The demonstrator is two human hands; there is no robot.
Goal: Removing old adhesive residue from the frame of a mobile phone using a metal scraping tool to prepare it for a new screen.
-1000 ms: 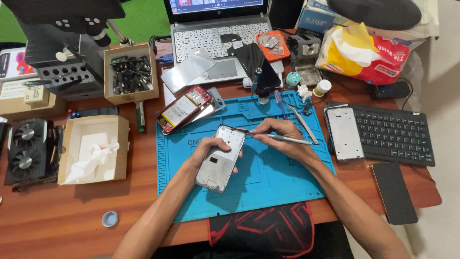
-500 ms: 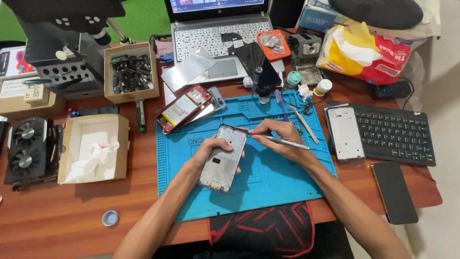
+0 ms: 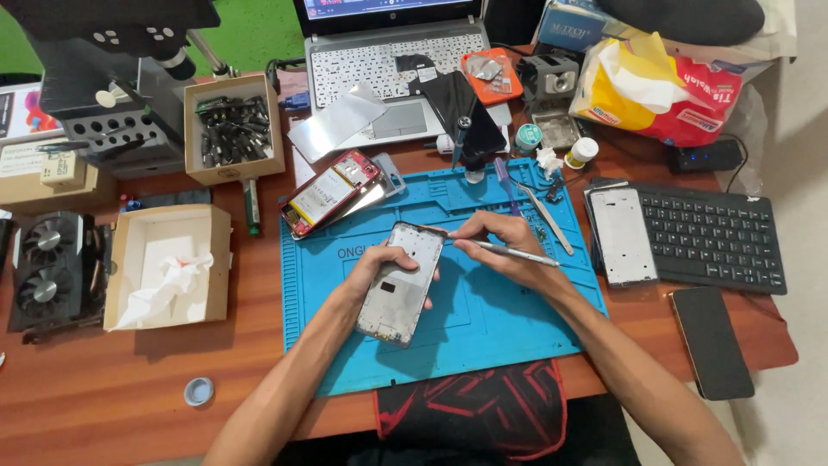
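Observation:
My left hand [image 3: 373, 267] grips a silver phone frame [image 3: 402, 283], holding it tilted over the blue work mat [image 3: 483, 336]. My right hand [image 3: 504, 246] pinches a thin metal tool [image 3: 517, 253] and rests its fingertips at the frame's top right corner. An opened red phone with its battery showing [image 3: 330, 192] lies at the mat's upper left corner. Tweezers [image 3: 545, 214] lie on the mat just beyond my right hand.
A laptop [image 3: 379, 52] stands at the back, a black keyboard [image 3: 711, 237] with a white phone frame [image 3: 623, 235] on the right, a dark phone [image 3: 711, 341] near the edge. Boxes [image 3: 168, 263] [image 3: 231, 125], a fan card [image 3: 47, 267] and a microscope stand [image 3: 112, 78] crowd the left.
Both hands have barely moved. The phone frame has turned slightly in my left hand, and my right hand keeps the tool at its upper corner.

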